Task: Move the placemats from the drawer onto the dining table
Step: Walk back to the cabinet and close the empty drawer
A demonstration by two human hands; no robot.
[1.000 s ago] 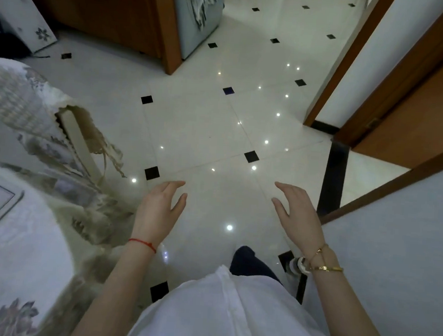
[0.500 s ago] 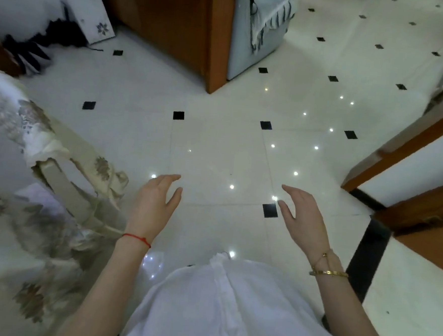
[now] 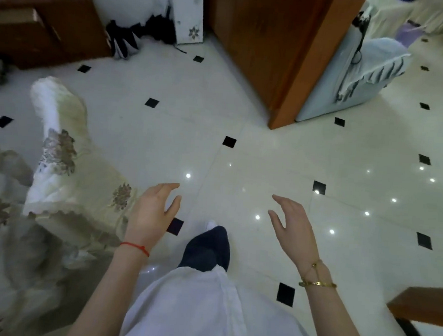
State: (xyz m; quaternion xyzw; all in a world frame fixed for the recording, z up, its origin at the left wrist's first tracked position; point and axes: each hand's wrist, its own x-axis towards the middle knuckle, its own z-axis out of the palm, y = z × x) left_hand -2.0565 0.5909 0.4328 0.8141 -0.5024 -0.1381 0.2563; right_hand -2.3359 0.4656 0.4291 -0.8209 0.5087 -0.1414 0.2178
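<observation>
My left hand (image 3: 151, 212) and my right hand (image 3: 291, 225) hang in front of me over the white tiled floor, both empty with fingers loosely spread. A dark wooden cabinet with a drawer front (image 3: 39, 26) stands at the far left against the wall. No placemat is in view. A cloth with flower print (image 3: 65, 172) drapes over furniture at my left, close beside my left hand.
A wooden partition (image 3: 275, 53) stands ahead, with a covered pale blue appliance (image 3: 352, 80) behind it. A folded black umbrella (image 3: 130, 35) and a white panel (image 3: 186, 13) lean at the back wall. A wooden edge (image 3: 423, 302) juts in at lower right. My foot (image 3: 207, 248) steps forward.
The view has swung left: the doorway on the right has left the frame and the dark cabinet at the far left has come in. Both hands stay open and empty.
</observation>
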